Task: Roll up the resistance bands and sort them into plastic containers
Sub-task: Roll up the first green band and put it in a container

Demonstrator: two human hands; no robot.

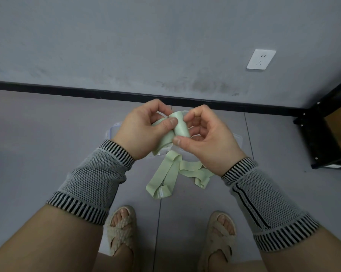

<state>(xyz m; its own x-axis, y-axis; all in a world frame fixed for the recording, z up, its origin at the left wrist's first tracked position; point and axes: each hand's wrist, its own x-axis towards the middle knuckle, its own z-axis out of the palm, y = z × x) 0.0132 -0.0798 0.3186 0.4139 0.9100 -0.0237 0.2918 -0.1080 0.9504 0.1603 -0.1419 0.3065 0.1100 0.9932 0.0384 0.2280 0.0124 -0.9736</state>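
We see a pale green resistance band (pixel 180 127), partly rolled into a small cylinder, held in the air between both hands. The left hand (pixel 141 132) has its fingers (pixel 170 121) curled on the loose part, thumb pressing on it. The right hand (pixel 207 138) pinches the roll between thumb and curled fingers. Below the fingers, more green bands (pixel 165 177) lie loose on the grey floor (pixel 47 134). Behind the hands a clear plastic container (pixel 237 139) stands on the floor, mostly hidden.
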